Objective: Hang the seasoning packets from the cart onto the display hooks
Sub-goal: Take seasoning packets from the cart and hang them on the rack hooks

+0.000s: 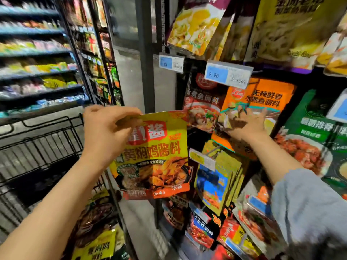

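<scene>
Left hand (pixel 107 126) pinches the top edge of a yellow braised-chicken sauce packet (pixel 152 156), thumb and fingers (pixel 129 117) clenched on its upper left corner. The packet hangs upright, long axis roughly vertical, printed face toward the camera. It sits just left of the orange fish-seasoning packet (pixel 257 102) on the display, well above the cart (pixel 43 147), which lies lower left of that orange packet.

Right hand (pixel 246 122) reaches ahead with fingers spread flat on the lower part of the orange packet, pressing, not gripping.

Key relation: a bare hook (pixel 212 151) with a price tag (pixel 201 160) pokes out just below the orange packet, lower right of the held packet's top edge. Hang hole not discernible through blur. Judgement: left hand carries the packet and is nearer; the top edge must travel right and down to meet the hook tip. More yellow packets (pixel 99 244) lie far below, by the cart.
</scene>
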`<control>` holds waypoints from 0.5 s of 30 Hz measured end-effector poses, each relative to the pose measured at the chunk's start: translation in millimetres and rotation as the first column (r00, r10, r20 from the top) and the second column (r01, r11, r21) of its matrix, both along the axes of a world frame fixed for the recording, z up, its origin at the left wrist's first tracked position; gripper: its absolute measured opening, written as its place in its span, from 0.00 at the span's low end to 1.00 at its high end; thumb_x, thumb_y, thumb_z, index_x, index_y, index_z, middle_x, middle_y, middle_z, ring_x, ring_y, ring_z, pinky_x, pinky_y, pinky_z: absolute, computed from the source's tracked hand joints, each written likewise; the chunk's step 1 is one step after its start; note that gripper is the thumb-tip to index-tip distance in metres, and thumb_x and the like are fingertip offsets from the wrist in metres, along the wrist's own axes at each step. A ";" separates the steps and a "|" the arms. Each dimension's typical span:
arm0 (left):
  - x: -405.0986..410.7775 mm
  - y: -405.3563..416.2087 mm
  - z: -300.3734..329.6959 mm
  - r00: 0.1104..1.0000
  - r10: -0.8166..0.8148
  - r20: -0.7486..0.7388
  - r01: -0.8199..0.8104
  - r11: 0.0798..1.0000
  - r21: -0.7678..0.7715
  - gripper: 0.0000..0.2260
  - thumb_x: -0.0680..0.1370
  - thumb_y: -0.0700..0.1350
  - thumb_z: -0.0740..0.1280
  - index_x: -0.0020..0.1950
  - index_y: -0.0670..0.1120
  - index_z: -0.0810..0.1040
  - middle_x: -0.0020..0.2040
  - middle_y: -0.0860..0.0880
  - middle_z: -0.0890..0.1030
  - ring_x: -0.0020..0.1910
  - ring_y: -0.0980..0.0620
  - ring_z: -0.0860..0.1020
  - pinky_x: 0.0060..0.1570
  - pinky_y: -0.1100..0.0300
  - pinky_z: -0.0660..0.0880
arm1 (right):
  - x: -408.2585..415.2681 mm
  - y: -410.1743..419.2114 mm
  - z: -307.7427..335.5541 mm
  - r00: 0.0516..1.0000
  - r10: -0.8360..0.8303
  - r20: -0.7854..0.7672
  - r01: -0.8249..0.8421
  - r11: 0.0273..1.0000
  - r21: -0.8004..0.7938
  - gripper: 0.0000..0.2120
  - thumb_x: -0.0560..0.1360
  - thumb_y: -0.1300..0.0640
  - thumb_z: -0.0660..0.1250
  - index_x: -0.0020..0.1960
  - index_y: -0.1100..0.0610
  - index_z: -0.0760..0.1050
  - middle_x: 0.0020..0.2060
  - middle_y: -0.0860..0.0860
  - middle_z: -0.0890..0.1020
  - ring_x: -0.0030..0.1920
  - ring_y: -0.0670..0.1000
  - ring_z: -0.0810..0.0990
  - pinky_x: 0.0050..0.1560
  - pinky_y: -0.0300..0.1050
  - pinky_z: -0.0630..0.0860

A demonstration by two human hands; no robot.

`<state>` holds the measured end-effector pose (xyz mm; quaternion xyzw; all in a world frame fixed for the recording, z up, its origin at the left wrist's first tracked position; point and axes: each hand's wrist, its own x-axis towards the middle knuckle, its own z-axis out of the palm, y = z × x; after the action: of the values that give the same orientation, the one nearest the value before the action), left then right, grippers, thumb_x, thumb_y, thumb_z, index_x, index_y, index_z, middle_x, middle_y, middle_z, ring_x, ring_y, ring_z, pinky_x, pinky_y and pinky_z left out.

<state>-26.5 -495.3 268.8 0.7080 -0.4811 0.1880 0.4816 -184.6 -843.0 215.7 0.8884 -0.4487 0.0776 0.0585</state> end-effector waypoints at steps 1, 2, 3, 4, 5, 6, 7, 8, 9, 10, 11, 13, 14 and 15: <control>-0.3 2.6 0.9 1.000 0.002 -0.016 -0.002 1.000 0.001 0.18 0.68 0.46 0.64 0.54 0.64 0.78 0.44 0.76 0.77 0.48 0.56 0.82 0.55 0.37 0.73 | -1.2 -9.2 -1.0 0.990 -0.001 -0.140 -0.007 0.998 -0.059 0.29 0.76 0.38 0.54 0.74 0.46 0.57 0.76 0.54 0.56 0.75 0.56 0.53 0.66 0.73 0.48; -1.4 4.6 2.4 1.000 0.006 -0.029 -0.006 1.000 -0.001 0.17 0.67 0.48 0.63 0.53 0.65 0.78 0.45 0.76 0.77 0.48 0.55 0.82 0.54 0.37 0.74 | -2.1 -17.0 -1.9 0.973 0.001 -0.231 -0.024 0.995 -0.096 0.29 0.77 0.39 0.53 0.75 0.45 0.54 0.77 0.53 0.52 0.76 0.56 0.50 0.66 0.77 0.46; -2.4 5.7 4.2 0.999 0.007 -0.032 -0.007 1.000 -0.008 0.18 0.66 0.50 0.61 0.53 0.63 0.78 0.44 0.75 0.78 0.47 0.54 0.82 0.54 0.37 0.74 | -3.7 -20.1 -0.4 0.960 0.007 -0.279 -0.038 0.993 -0.108 0.30 0.77 0.40 0.53 0.76 0.45 0.51 0.77 0.52 0.50 0.76 0.56 0.48 0.65 0.78 0.46; -3.7 6.0 6.0 1.000 0.004 -0.031 -0.004 1.000 -0.013 0.19 0.65 0.51 0.60 0.54 0.61 0.78 0.43 0.73 0.79 0.47 0.53 0.83 0.53 0.36 0.74 | -3.3 -24.6 -1.0 0.959 0.015 -0.284 -0.050 0.992 -0.116 0.30 0.77 0.41 0.53 0.77 0.45 0.49 0.77 0.53 0.48 0.76 0.57 0.47 0.65 0.78 0.45; -4.7 5.2 7.4 1.000 0.000 -0.024 0.000 1.000 -0.015 0.20 0.64 0.50 0.60 0.56 0.59 0.77 0.40 0.70 0.80 0.46 0.53 0.83 0.52 0.36 0.74 | -3.2 -24.9 0.1 0.959 0.017 -0.282 -0.049 0.993 -0.104 0.30 0.78 0.41 0.52 0.77 0.45 0.48 0.77 0.53 0.48 0.76 0.58 0.47 0.65 0.78 0.44; -6.4 3.4 8.2 1.000 -0.001 -0.012 0.001 1.000 -0.014 0.21 0.65 0.49 0.60 0.57 0.58 0.76 0.40 0.68 0.80 0.46 0.53 0.83 0.51 0.35 0.74 | -0.7 -22.0 1.5 0.962 0.029 -0.273 -0.053 0.995 -0.082 0.30 0.77 0.39 0.52 0.76 0.45 0.48 0.77 0.54 0.48 0.76 0.59 0.47 0.65 0.78 0.43; -6.7 1.0 8.2 1.000 -0.002 -0.002 0.002 1.000 -0.013 0.20 0.65 0.48 0.61 0.57 0.58 0.76 0.42 0.66 0.79 0.46 0.52 0.83 0.51 0.35 0.74 | 0.9 -17.7 3.5 0.971 0.036 -0.238 -0.049 0.998 -0.049 0.31 0.77 0.38 0.53 0.76 0.44 0.50 0.77 0.54 0.50 0.76 0.59 0.49 0.65 0.77 0.43; -7.0 -1.7 8.0 1.000 -0.001 0.007 0.002 1.000 -0.013 0.20 0.66 0.45 0.62 0.56 0.59 0.76 0.43 0.65 0.79 0.46 0.53 0.83 0.51 0.35 0.74 | 2.6 -12.6 5.6 0.982 0.064 -0.175 -0.071 0.997 -0.036 0.32 0.76 0.36 0.55 0.76 0.44 0.52 0.76 0.54 0.52 0.75 0.59 0.52 0.66 0.76 0.45; -7.1 -4.5 8.0 1.000 -0.006 0.019 0.007 1.000 -0.014 0.20 0.66 0.43 0.64 0.55 0.59 0.77 0.44 0.66 0.78 0.46 0.54 0.82 0.52 0.35 0.73 | 3.2 -1.5 12.4 0.992 0.107 -0.070 -0.108 0.994 -0.006 0.31 0.75 0.35 0.57 0.75 0.44 0.55 0.75 0.54 0.56 0.74 0.58 0.55 0.67 0.72 0.48; -6.8 -7.4 7.4 0.999 -0.015 0.041 0.015 1.000 -0.014 0.18 0.66 0.40 0.65 0.51 0.59 0.79 0.44 0.66 0.78 0.46 0.58 0.82 0.52 0.35 0.72 | 2.5 11.6 19.7 0.981 0.168 0.099 -0.173 0.984 0.047 0.30 0.76 0.37 0.58 0.74 0.44 0.58 0.74 0.54 0.61 0.73 0.57 0.60 0.69 0.65 0.53; -6.5 -10.7 7.0 0.997 -0.032 0.070 0.033 0.999 -0.019 0.17 0.66 0.38 0.66 0.48 0.59 0.81 0.43 0.67 0.77 0.46 0.65 0.80 0.53 0.37 0.72 | 0.2 28.5 29.2 0.931 0.217 0.294 -0.257 0.961 0.104 0.27 0.77 0.39 0.59 0.73 0.46 0.60 0.72 0.52 0.65 0.71 0.56 0.64 0.68 0.57 0.59; -8.8 -17.5 6.8 0.990 -0.065 0.125 0.069 0.997 -0.034 0.17 0.65 0.35 0.68 0.47 0.56 0.80 0.43 0.68 0.76 0.46 0.76 0.74 0.56 0.47 0.70 | -7.1 67.9 47.7 0.739 0.264 0.620 -0.467 0.864 0.189 0.22 0.79 0.45 0.59 0.71 0.49 0.65 0.67 0.46 0.71 0.68 0.51 0.69 0.66 0.45 0.64; -10.0 -20.8 6.0 0.986 -0.079 0.149 0.086 0.995 -0.044 0.17 0.66 0.34 0.69 0.47 0.55 0.79 0.43 0.69 0.75 0.47 0.78 0.72 0.57 0.54 0.66 | -12.4 86.5 55.6 0.612 0.276 0.742 -0.587 0.787 0.191 0.19 0.79 0.47 0.59 0.69 0.49 0.68 0.64 0.42 0.73 0.66 0.46 0.71 0.65 0.41 0.67; -11.4 -23.3 5.4 0.982 -0.094 0.166 0.104 0.993 -0.050 0.17 0.67 0.35 0.69 0.46 0.56 0.79 0.43 0.71 0.74 0.47 0.78 0.72 0.55 0.58 0.63 | -19.0 103.4 62.3 0.486 0.273 0.830 -0.694 0.698 0.176 0.16 0.79 0.48 0.59 0.66 0.48 0.70 0.61 0.40 0.75 0.62 0.42 0.74 0.61 0.37 0.70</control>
<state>-37.9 -518.6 274.2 0.6510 -0.5480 0.2353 0.4696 -203.6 -739.6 278.0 0.8463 -0.1528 0.3340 -0.3859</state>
